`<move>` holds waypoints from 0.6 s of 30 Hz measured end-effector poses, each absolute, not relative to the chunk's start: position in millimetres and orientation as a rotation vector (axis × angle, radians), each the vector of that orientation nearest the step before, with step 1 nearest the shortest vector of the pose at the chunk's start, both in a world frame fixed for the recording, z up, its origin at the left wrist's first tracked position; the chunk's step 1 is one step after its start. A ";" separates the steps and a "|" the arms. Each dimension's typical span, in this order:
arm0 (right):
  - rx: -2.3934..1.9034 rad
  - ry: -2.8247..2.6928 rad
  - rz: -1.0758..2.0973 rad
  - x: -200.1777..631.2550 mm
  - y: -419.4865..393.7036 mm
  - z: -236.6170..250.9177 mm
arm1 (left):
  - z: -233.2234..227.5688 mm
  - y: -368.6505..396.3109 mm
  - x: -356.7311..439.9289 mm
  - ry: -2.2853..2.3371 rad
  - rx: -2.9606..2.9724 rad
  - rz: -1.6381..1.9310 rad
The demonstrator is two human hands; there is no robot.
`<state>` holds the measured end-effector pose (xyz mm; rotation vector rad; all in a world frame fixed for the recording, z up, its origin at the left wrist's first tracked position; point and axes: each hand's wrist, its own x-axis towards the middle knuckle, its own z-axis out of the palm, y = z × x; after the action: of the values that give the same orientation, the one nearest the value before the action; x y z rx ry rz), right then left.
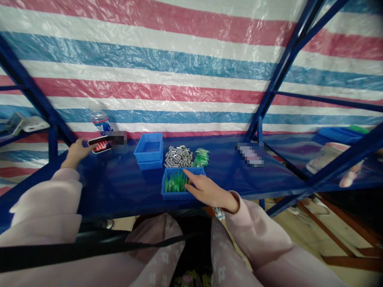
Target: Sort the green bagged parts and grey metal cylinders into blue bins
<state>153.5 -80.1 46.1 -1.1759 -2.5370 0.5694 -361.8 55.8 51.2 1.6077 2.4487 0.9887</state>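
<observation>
Blue tray (176, 196) with green pieces (175, 183) stands in front of me, close to the near edge of the blue table (119, 191); if my right hand (206, 189) pulls on it too strongly, it could, I judge, tip over this edge. Just behind the tray lies a heap of metal cylinders (178, 156), and a careless push could make some of them roll away. What looks like a phone (100, 144) is gripped by my left hand (78, 151), and it could fall if this grip is weak. My right index finger is stretched over the tray and the other fingers are bent; I cannot tell whether they hold something, but a poor pinch could scatter pieces. As for its look, the tray is rectangular, with low walls and open top. Inside, the green pieces are thin, rather shiny, and point at many angles.
</observation>
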 end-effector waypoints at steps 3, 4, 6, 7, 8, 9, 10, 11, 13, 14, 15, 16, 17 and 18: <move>-1.184 -2.553 0.553 152.8 -80.9 46.3 | 46.6 55.6 -358.0 2.440 1.487 0.947; -1.189 -2.560 0.553 152.6 -81.2 46.7 | 45.2 55.3 -357.5 2.438 1.506 0.967; -1.195 -2.568 0.552 152.2 -81.5 47.6 | 42.8 54.6 -356.9 2.448 1.552 0.998; -1.197 -2.570 0.550 152.1 -81.6 47.9 | 41.9 53.9 -356.4 2.456 1.557 1.015; -1.196 -2.573 0.549 152.0 -81.6 48.1 | 41.2 53.1 -355.4 2.454 1.553 1.027; -1.196 -2.574 0.547 151.9 -81.5 48.1 | 40.7 52.0 -354.0 2.451 1.544 1.049; -1.195 -2.575 0.548 151.9 -81.5 48.0 | 40.2 50.9 -352.3 2.441 1.531 1.066; -1.194 -2.575 0.548 151.9 -81.4 47.8 | 39.6 49.9 -350.6 2.433 1.513 1.092; -1.194 -2.571 0.549 152.0 -81.3 47.3 | 37.7 49.2 -348.9 2.435 1.450 1.130; -1.195 -2.568 0.548 152.1 -81.3 47.1 | 36.1 49.6 -349.6 2.447 1.420 1.141; -1.194 -2.567 0.548 152.1 -81.3 46.9 | 34.1 50.6 -351.4 2.467 1.397 1.149; -1.192 -2.566 0.548 152.1 -81.3 46.8 | 31.7 51.9 -354.2 2.484 1.391 1.150; -1.191 -2.565 0.550 152.1 -81.3 46.8 | 29.0 53.5 -357.6 2.499 1.399 1.158; -1.189 -2.565 0.553 152.1 -81.3 46.8 | 26.2 55.0 -361.1 2.500 1.419 1.160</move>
<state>152.1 -81.3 46.8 -1.1888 -2.5648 0.5526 -361.1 55.0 26.2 1.4191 2.5000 1.1603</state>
